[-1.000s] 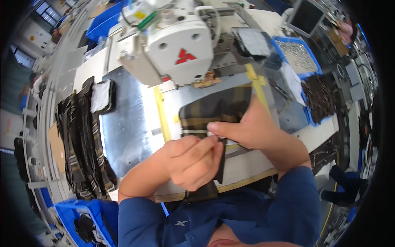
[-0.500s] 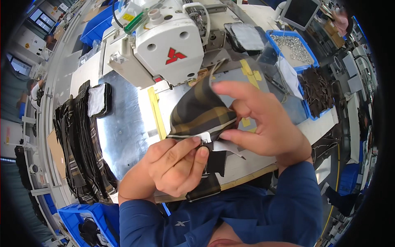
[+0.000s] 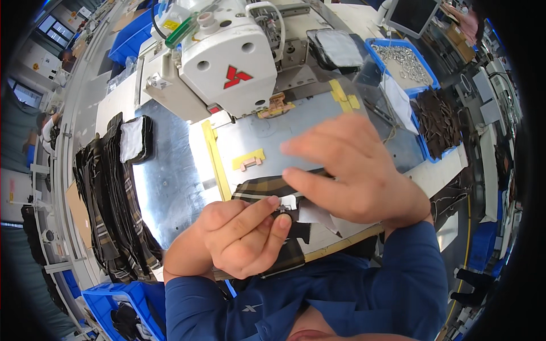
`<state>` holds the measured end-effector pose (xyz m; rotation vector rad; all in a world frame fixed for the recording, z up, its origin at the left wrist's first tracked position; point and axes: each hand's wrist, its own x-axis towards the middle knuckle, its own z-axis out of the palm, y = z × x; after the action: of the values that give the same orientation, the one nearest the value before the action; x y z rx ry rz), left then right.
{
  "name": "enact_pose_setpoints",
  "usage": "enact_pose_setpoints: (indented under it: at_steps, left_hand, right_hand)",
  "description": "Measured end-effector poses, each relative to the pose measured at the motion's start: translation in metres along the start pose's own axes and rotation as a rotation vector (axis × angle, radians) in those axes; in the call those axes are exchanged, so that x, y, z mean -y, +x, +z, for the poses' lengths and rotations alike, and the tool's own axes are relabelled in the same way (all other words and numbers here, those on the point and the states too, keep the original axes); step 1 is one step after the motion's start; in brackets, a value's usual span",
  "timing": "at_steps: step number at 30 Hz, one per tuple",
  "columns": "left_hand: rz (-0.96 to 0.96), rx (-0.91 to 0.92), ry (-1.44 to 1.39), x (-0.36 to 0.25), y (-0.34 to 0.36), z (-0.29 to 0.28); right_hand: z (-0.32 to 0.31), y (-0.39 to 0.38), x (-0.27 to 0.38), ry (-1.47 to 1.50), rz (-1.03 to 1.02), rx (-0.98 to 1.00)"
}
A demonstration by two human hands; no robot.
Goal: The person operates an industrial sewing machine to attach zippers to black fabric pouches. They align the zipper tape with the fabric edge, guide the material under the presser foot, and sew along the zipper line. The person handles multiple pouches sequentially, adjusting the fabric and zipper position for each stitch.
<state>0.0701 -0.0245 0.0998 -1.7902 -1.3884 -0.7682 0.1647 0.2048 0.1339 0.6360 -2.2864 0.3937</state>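
My left hand [image 3: 244,236] is closed in a pinch at the near edge of a dark plaid fabric piece [image 3: 259,188] with brown bands. At the fingertips show a small white shiny piece [image 3: 289,202] and a dark tab; what exactly they are is too small to tell. My right hand [image 3: 352,173] hovers just right of the fabric, thumb and fingers apart, slightly blurred, with nothing seen between them. Beyond both hands stands a white sewing machine [image 3: 227,68] over a metal work plate [image 3: 278,136].
Stacked plaid pieces [image 3: 114,199] lie at the left, a white-topped pad [image 3: 135,139] beside them. Yellow tape [image 3: 216,159] marks the plate. At the right, blue bins hold metal rings [image 3: 406,63] and brown strips [image 3: 437,122]. Another blue bin [image 3: 122,310] sits at lower left.
The plaid fabric has dropped from upright to low and flat near my left hand, uncovering the plate. My right hand has let go of it, its fingers apart. My left hand keeps its pinch.
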Motion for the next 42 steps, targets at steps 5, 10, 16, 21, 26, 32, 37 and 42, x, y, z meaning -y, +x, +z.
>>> enact_pose_setpoints:
  at_steps: [5,10,16,21,26,32,37,42]
  left_hand:
    - [0.059,-0.011,-0.051,0.001,0.0,0.001]
    - [0.041,-0.078,-0.111,-0.001,0.001,0.009]
    - [-0.015,-0.047,-0.134,-0.002,0.001,0.006]
    - [0.005,-0.012,-0.171,0.0,0.001,0.004]
    - [-0.08,0.044,-0.175,0.002,0.002,-0.006]
    - [-0.16,0.041,-0.158,0.001,0.006,-0.009]
    - [-0.097,0.037,-0.113,0.003,0.005,-0.01]
    - [-0.397,-0.042,-0.263,0.003,0.016,-0.02]
  right_hand:
    - [0.009,-0.007,-0.003,0.043,-0.117,0.021]
    - [0.012,-0.009,-0.007,0.045,-0.137,-0.007]
    - [0.005,-0.002,-0.003,0.084,-0.138,-0.016]
    - [0.007,-0.008,-0.008,0.117,-0.196,-0.017]
    - [0.001,-0.003,-0.011,0.284,-0.09,0.041]
    - [-0.006,0.001,-0.006,0.389,-0.044,0.084]
    - [0.01,-0.005,-0.006,0.208,-0.161,-0.027]
    - [0.006,-0.005,-0.008,0.183,-0.191,-0.064]
